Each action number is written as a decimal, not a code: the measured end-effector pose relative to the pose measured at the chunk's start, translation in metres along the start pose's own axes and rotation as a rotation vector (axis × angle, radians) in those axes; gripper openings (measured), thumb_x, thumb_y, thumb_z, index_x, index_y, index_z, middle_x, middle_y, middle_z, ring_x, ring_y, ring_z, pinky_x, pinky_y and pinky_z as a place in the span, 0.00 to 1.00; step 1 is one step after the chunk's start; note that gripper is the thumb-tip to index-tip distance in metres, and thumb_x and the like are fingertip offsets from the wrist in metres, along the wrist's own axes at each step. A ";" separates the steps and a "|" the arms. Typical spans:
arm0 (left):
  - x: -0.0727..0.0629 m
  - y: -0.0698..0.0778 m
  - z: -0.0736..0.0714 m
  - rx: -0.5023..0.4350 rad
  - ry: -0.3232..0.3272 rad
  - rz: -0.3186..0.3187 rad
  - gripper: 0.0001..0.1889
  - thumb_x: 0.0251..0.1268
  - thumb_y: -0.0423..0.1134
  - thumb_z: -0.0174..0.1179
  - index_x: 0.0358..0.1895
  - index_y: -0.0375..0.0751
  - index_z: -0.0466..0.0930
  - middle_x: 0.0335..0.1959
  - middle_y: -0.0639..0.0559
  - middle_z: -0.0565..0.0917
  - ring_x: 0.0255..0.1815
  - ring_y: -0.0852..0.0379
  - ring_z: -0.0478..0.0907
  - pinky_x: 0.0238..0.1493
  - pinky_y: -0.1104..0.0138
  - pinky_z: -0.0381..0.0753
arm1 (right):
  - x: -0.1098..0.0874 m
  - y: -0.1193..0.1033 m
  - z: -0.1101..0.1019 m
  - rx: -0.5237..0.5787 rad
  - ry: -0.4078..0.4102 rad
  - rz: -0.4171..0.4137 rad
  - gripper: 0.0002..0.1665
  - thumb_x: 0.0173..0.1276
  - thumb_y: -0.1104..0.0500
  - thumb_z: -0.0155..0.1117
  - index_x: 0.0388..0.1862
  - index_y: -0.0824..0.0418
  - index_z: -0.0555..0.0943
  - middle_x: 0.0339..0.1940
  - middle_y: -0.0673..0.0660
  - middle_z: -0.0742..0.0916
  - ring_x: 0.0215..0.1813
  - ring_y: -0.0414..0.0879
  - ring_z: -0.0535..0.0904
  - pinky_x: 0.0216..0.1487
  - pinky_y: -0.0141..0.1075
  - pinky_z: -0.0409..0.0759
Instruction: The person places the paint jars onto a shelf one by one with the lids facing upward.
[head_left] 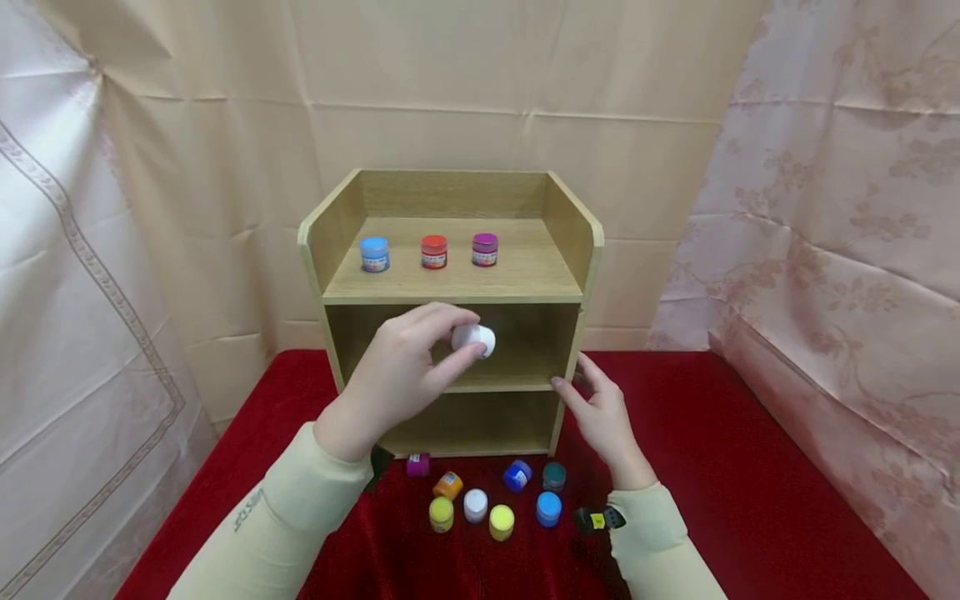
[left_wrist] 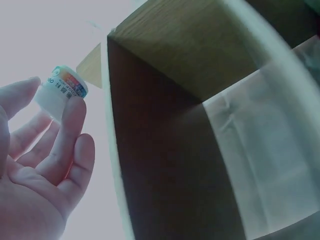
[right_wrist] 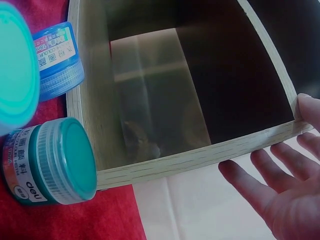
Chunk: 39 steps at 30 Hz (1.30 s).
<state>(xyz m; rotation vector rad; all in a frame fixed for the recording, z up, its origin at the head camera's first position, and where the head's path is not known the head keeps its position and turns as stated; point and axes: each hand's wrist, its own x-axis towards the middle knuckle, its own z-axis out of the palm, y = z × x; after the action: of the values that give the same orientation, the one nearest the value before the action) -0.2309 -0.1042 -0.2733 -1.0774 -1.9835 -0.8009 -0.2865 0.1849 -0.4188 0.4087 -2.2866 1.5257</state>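
Between thumb and fingertips, my left hand (head_left: pixel 408 358) pinches a small white paint jar (head_left: pixel 476 340), tilted on its side before the shelf's middle compartment. Its printed label faces me in the left wrist view, where the same jar (left_wrist: pixel 61 91) appears at the upper left. My right hand (head_left: pixel 603 417) holds the right side panel of the wooden shelf (head_left: pixel 453 298), thumb at the front edge and fingers along the outer face. On the shelf's top board stand a light blue jar (head_left: pixel 375 255), a red jar (head_left: pixel 434 252) and a purple jar (head_left: pixel 484 250).
Before the shelf, the red cloth (head_left: pixel 750 467) bears several more jars: purple (head_left: pixel 417 465), orange (head_left: pixel 448 486), yellow-green (head_left: pixel 442 515), white (head_left: pixel 476 506), bright yellow (head_left: pixel 502 523), dark blue (head_left: pixel 517 476), light blue (head_left: pixel 548 509) and dark green (head_left: pixel 554 477). Beige curtains (head_left: pixel 420 108) hang behind.
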 end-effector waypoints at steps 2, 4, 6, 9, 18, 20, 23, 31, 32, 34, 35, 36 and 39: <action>0.013 0.000 -0.002 0.018 0.001 0.017 0.15 0.62 0.37 0.73 0.47 0.32 0.85 0.40 0.48 0.86 0.35 0.59 0.81 0.38 0.67 0.83 | 0.000 -0.001 0.000 0.001 0.000 -0.004 0.34 0.73 0.52 0.67 0.76 0.50 0.70 0.67 0.59 0.81 0.64 0.57 0.79 0.54 0.52 0.82; 0.025 0.000 -0.004 0.038 -0.001 0.032 0.15 0.63 0.37 0.73 0.48 0.31 0.84 0.41 0.46 0.87 0.35 0.58 0.82 0.37 0.65 0.84 | 0.000 0.000 0.000 -0.001 0.000 -0.010 0.34 0.73 0.52 0.67 0.76 0.51 0.70 0.66 0.59 0.81 0.64 0.57 0.79 0.54 0.52 0.82; 0.037 -0.001 -0.005 0.058 -0.007 0.041 0.16 0.64 0.38 0.72 0.49 0.31 0.84 0.42 0.45 0.87 0.34 0.57 0.83 0.36 0.64 0.84 | 0.000 0.001 0.000 0.001 0.000 -0.016 0.34 0.73 0.52 0.67 0.76 0.50 0.70 0.67 0.59 0.81 0.64 0.58 0.79 0.54 0.52 0.82; 0.055 -0.002 -0.004 0.097 -0.022 0.042 0.17 0.65 0.39 0.71 0.50 0.31 0.84 0.43 0.44 0.87 0.34 0.55 0.83 0.36 0.64 0.84 | 0.000 0.001 0.000 0.005 0.001 -0.018 0.34 0.74 0.52 0.67 0.76 0.50 0.70 0.67 0.58 0.80 0.65 0.58 0.78 0.54 0.52 0.82; 0.091 -0.011 0.004 0.237 -0.108 -0.053 0.15 0.71 0.44 0.65 0.51 0.37 0.85 0.47 0.44 0.87 0.42 0.49 0.84 0.45 0.59 0.84 | 0.000 0.000 0.000 0.002 0.007 -0.011 0.34 0.74 0.53 0.67 0.76 0.52 0.70 0.67 0.59 0.80 0.65 0.57 0.79 0.54 0.53 0.82; 0.096 -0.013 0.007 0.258 -0.140 -0.083 0.16 0.72 0.45 0.64 0.53 0.38 0.85 0.48 0.45 0.87 0.42 0.50 0.83 0.45 0.58 0.82 | 0.000 -0.001 0.000 0.002 0.008 -0.007 0.34 0.73 0.53 0.67 0.76 0.52 0.70 0.67 0.59 0.80 0.65 0.57 0.79 0.54 0.53 0.82; 0.104 -0.015 0.011 0.281 -0.190 -0.132 0.16 0.74 0.46 0.62 0.54 0.40 0.84 0.50 0.46 0.86 0.44 0.50 0.83 0.46 0.57 0.82 | 0.000 -0.001 0.000 0.003 0.007 -0.011 0.34 0.73 0.54 0.67 0.76 0.53 0.70 0.67 0.60 0.81 0.64 0.58 0.79 0.54 0.52 0.82; 0.131 -0.015 0.025 0.279 -0.271 -0.209 0.14 0.75 0.45 0.60 0.55 0.41 0.83 0.50 0.47 0.85 0.45 0.49 0.81 0.48 0.60 0.82 | 0.000 0.000 0.000 0.004 0.003 -0.010 0.34 0.74 0.53 0.67 0.76 0.52 0.70 0.67 0.60 0.81 0.64 0.58 0.79 0.53 0.53 0.82; 0.133 -0.015 0.027 0.285 -0.276 -0.218 0.14 0.75 0.46 0.60 0.54 0.42 0.83 0.49 0.48 0.86 0.45 0.49 0.80 0.48 0.60 0.82 | 0.000 0.000 0.001 0.006 0.001 -0.012 0.34 0.74 0.53 0.67 0.76 0.53 0.70 0.67 0.60 0.80 0.64 0.58 0.79 0.54 0.53 0.82; 0.138 -0.017 0.032 0.293 -0.283 -0.239 0.13 0.75 0.46 0.60 0.54 0.43 0.84 0.48 0.49 0.86 0.45 0.50 0.80 0.48 0.60 0.81 | 0.000 -0.001 0.000 0.009 -0.002 -0.011 0.34 0.74 0.53 0.67 0.76 0.52 0.70 0.67 0.60 0.80 0.65 0.58 0.79 0.54 0.53 0.82; 0.140 -0.018 0.034 0.300 -0.288 -0.250 0.13 0.75 0.46 0.60 0.53 0.44 0.84 0.47 0.50 0.86 0.45 0.50 0.80 0.48 0.60 0.80 | 0.000 -0.001 0.000 0.010 -0.003 -0.012 0.34 0.74 0.53 0.67 0.76 0.52 0.70 0.67 0.60 0.80 0.65 0.58 0.79 0.54 0.52 0.82; 0.143 -0.019 0.037 0.304 -0.293 -0.262 0.12 0.75 0.45 0.60 0.52 0.44 0.84 0.46 0.50 0.86 0.45 0.50 0.81 0.48 0.60 0.80 | 0.000 -0.001 0.000 0.011 -0.002 -0.011 0.34 0.74 0.53 0.67 0.76 0.52 0.70 0.67 0.60 0.80 0.64 0.57 0.79 0.54 0.52 0.82; 0.148 -0.022 0.044 0.311 -0.315 -0.302 0.10 0.74 0.45 0.60 0.49 0.44 0.82 0.43 0.50 0.86 0.42 0.51 0.82 0.46 0.59 0.80 | 0.000 0.000 0.000 0.011 0.003 -0.009 0.34 0.73 0.53 0.68 0.76 0.52 0.70 0.66 0.59 0.81 0.64 0.57 0.79 0.53 0.52 0.83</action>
<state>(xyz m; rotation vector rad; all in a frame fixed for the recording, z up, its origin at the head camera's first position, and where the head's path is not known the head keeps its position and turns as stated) -0.3199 -0.0176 -0.1794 -0.7660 -2.4802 -0.4656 -0.2863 0.1848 -0.4184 0.4191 -2.2719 1.5337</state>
